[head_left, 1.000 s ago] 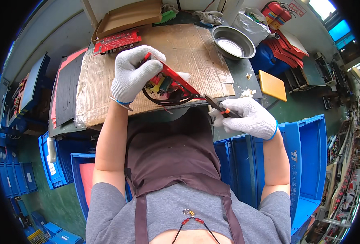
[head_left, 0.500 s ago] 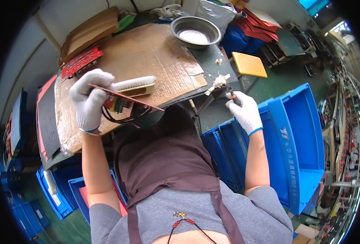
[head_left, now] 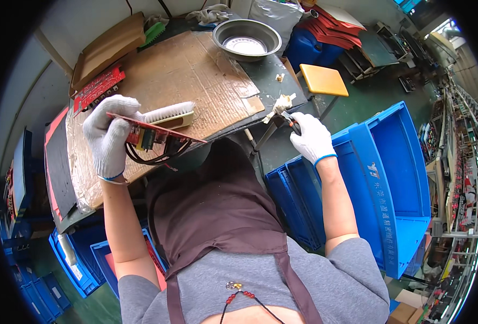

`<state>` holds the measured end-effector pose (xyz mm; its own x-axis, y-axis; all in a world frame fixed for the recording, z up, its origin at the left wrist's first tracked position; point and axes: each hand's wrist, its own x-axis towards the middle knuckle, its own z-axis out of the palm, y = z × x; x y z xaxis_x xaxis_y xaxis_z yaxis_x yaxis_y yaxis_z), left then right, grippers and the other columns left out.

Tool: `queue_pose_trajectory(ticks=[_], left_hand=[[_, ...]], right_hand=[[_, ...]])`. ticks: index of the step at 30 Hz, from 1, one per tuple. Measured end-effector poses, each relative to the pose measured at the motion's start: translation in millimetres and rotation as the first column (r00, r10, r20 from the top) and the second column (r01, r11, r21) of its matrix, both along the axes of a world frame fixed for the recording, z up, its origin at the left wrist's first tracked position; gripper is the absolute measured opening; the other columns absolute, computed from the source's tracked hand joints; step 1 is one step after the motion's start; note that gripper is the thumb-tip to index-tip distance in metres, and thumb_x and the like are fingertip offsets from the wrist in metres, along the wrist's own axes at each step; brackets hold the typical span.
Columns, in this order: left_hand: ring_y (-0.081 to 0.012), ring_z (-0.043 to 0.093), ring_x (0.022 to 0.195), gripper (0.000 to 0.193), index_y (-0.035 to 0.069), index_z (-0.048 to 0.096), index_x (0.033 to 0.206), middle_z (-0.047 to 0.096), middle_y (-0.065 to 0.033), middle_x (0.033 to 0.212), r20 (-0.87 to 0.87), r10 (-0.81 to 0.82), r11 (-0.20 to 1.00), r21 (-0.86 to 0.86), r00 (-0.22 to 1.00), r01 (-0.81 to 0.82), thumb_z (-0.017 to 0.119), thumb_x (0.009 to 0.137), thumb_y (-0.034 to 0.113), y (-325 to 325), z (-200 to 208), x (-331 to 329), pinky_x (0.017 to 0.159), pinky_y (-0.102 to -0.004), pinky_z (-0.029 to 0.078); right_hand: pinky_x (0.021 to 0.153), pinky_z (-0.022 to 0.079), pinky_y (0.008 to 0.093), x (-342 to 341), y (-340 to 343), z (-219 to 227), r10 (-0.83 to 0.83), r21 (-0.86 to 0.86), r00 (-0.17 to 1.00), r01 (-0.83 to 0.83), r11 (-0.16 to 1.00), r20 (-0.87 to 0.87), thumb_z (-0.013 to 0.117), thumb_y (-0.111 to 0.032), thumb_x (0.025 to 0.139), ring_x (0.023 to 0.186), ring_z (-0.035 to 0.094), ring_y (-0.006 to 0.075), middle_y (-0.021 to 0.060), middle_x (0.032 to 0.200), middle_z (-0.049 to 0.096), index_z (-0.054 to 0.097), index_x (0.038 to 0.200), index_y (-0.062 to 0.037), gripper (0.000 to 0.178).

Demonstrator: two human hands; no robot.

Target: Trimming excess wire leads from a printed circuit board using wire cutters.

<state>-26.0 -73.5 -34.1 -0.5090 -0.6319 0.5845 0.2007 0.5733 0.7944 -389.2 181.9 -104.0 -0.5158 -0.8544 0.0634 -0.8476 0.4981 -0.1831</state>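
While my left hand (head_left: 108,137) closes, pinching the red circuit board (head_left: 155,133) by one end over the cardboard's (head_left: 196,67) front edge, likely keeping its cables (head_left: 148,161) free, my right hand (head_left: 312,139) curls round pliers (head_left: 294,125), tips at white scraps (head_left: 280,105).

The right blue crate (head_left: 378,148) bears a white logo (head_left: 373,171) and, below it, a column of white characters (head_left: 385,227). The left blue crate (head_left: 86,286) has a white label (head_left: 76,271); its print is too small to read, as are the pale marks on the red board (head_left: 99,88) on the bench (head_left: 264,69).
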Motion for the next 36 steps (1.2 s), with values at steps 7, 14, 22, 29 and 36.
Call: queue_pose_trajectory(ticks=[7,14,22,29,36], left_hand=[[-0.0151,0.07,0.086,0.023,-0.005,0.073,0.104,0.071,-0.006,0.094,-0.017,0.001,0.994,0.112,1.0,0.001,0.068,0.088,0.011,3,14,-2,0.081,-0.0302,0.057],[-0.0082,0.066,0.08,0.014,0.0,0.077,0.095,0.075,-0.0044,0.085,0.138,0.019,0.997,0.067,0.99,-0.028,0.08,0.088,0.011,13,37,-31,0.076,-0.0274,0.056],[-0.0126,0.067,0.07,0.026,-0.001,0.079,0.097,0.072,-0.0105,0.079,0.209,0.072,0.996,-0.065,0.975,-0.06,0.083,0.089,0.024,19,41,-47,0.069,-0.0296,0.056],[-0.0137,0.069,0.069,0.028,-0.001,0.079,0.097,0.073,-0.0122,0.078,0.202,0.055,0.996,-0.075,0.978,-0.041,0.084,0.088,0.025,19,43,-50,0.069,-0.0312,0.057],[-0.014,0.069,0.07,0.026,-0.001,0.078,0.098,0.073,-0.0121,0.079,0.23,0.014,0.998,-0.055,0.973,-0.001,0.084,0.088,0.023,18,45,-43,0.068,-0.031,0.056]], right_hand=[[0.085,0.058,0.0456,-24,-7,-33,-0.041,-0.163,0.998,0.034,0.986,-0.037,0.069,-0.021,0.085,0.09,0.07,0.0402,0.0185,0.098,0.071,0.068,0.124,-0.01,0.04],[0.076,0.056,0.0327,1,-11,-1,-0.01,-0.304,0.836,0.21,0.929,0.549,0.069,-0.008,0.09,0.078,0.066,0.0168,0.0057,0.088,0.07,0.07,0.123,-0.0019,0.034],[0.103,0.053,0.0448,107,-59,137,0.367,-0.536,0.879,-0.476,0.697,-0.304,0.081,0.004,0.077,0.116,0.068,0.0365,0.0164,0.12,0.072,0.069,0.131,-0.0086,0.057],[0.101,0.053,0.0451,114,-83,146,0.438,-0.425,0.823,-0.564,0.708,-0.362,0.08,-0.001,0.079,0.115,0.067,0.0365,0.0158,0.12,0.071,0.069,0.132,-0.0099,0.055],[0.097,0.056,0.041,114,-90,150,0.603,-0.424,0.789,-0.589,0.688,-0.118,0.078,-0.003,0.085,0.109,0.071,0.0346,0.0168,0.116,0.074,0.071,0.129,-0.0062,0.045]])
